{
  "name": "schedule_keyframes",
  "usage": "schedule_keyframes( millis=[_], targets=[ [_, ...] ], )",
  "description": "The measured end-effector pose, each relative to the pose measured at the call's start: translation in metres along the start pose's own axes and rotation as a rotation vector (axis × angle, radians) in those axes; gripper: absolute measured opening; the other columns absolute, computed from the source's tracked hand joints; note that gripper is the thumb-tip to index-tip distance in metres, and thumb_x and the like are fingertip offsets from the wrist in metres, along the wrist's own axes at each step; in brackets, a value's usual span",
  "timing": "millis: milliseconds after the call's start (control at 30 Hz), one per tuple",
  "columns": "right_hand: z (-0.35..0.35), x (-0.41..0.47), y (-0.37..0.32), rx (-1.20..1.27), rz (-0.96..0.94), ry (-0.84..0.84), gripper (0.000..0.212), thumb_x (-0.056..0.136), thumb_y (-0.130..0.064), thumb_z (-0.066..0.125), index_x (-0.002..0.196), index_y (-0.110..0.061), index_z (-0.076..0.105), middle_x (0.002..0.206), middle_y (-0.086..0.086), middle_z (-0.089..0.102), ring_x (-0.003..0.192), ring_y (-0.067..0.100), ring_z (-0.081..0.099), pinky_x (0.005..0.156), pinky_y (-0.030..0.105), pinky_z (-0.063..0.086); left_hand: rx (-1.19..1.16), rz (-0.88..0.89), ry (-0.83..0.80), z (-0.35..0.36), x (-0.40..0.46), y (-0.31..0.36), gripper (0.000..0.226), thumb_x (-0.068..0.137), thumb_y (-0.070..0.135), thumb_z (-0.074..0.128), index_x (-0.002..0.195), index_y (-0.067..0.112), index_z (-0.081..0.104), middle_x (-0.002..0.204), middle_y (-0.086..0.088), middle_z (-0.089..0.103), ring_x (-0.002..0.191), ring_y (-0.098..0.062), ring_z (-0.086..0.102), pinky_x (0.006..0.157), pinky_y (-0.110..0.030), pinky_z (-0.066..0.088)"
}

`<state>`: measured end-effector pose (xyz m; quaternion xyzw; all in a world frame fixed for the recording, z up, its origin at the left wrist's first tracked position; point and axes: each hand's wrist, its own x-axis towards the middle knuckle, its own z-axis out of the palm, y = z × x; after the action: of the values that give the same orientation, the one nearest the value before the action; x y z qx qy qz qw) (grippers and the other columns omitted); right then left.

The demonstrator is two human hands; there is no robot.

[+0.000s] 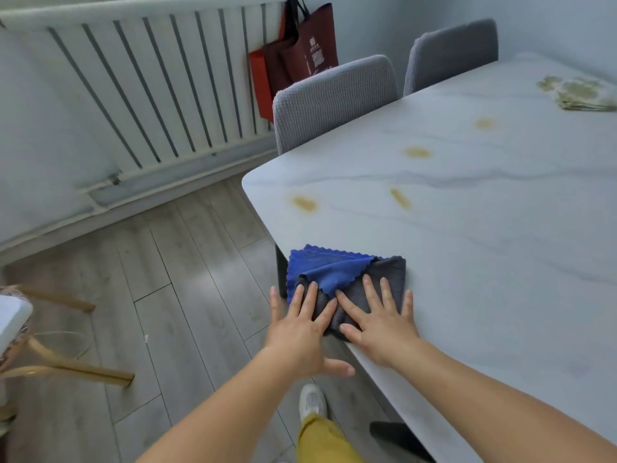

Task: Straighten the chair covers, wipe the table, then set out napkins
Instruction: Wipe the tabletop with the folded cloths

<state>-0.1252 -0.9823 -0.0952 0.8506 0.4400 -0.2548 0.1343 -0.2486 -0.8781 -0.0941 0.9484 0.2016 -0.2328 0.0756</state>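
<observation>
A folded blue and dark grey cloth (337, 272) lies at the near left edge of the pale marble-look table (484, 228). My left hand (300, 329) and my right hand (377, 324) both press flat on the cloth with fingers spread and straight. Several yellow-brown stains mark the table, one at the near corner (304, 202) and another (400, 197) to its right. A stack of patterned napkins (577, 93) lies at the far right. Two chairs with grey covers, one nearer (334, 98) and one farther (450, 51), stand pushed in on the table's far left side.
A white radiator (150, 85) runs along the left wall, with red and maroon bags (300, 55) hanging beside it. A wooden-legged chair (50, 362) stands at the left edge on the grey plank floor (167, 279). My shoe (312, 402) is below the table edge.
</observation>
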Motion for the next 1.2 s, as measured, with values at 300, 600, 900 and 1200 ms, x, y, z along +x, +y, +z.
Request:
schedule_keyframes(
  millis=[300, 600, 900, 1200],
  targets=[
    [-0.062, 0.102, -0.041, -0.036, -0.111, 0.046, 0.059, 0.092, -0.065, 0.018, 0.139, -0.054, -0.017, 0.153, 0.001, -0.032, 0.138, 0.033, -0.031, 0.102, 0.064, -0.021, 0.037, -0.109, 0.014, -0.035, 0.061, -0.089, 0.118, 0.053, 0.096, 0.022, 0.144, 0.034, -0.019, 0.154, -0.010, -0.025, 0.140, -0.024, -0.027, 0.097, -0.065, -0.029],
    [-0.103, 0.165, -0.048, 0.012, -0.069, 0.053, 0.061, 0.091, -0.065, 0.018, 0.140, -0.053, -0.016, 0.153, 0.000, -0.031, 0.138, 0.032, -0.031, 0.102, 0.066, -0.020, 0.080, -0.072, -0.007, -0.072, 0.123, -0.137, 0.123, 0.046, 0.098, 0.021, 0.144, 0.037, -0.019, 0.155, -0.010, -0.024, 0.141, -0.024, -0.025, 0.096, -0.063, -0.030],
    [-0.135, 0.225, -0.038, 0.135, 0.153, 0.096, 0.061, 0.090, -0.067, 0.018, 0.139, -0.054, -0.016, 0.154, -0.002, -0.029, 0.140, 0.030, -0.029, 0.102, 0.065, -0.019, 0.156, 0.127, -0.029, -0.122, 0.212, -0.174, 0.121, 0.047, 0.098, 0.025, 0.144, 0.038, -0.017, 0.156, -0.011, -0.020, 0.142, -0.025, -0.024, 0.099, -0.061, -0.029],
    [-0.155, 0.249, -0.048, 0.247, 0.351, 0.071, 0.059, 0.092, -0.064, 0.019, 0.139, -0.054, -0.016, 0.155, -0.002, -0.027, 0.141, 0.030, -0.026, 0.104, 0.064, -0.017, 0.204, 0.299, -0.047, -0.150, 0.255, -0.195, 0.121, 0.050, 0.098, 0.026, 0.146, 0.036, -0.015, 0.156, -0.009, -0.019, 0.142, -0.027, -0.022, 0.093, -0.058, -0.032]
  ],
)
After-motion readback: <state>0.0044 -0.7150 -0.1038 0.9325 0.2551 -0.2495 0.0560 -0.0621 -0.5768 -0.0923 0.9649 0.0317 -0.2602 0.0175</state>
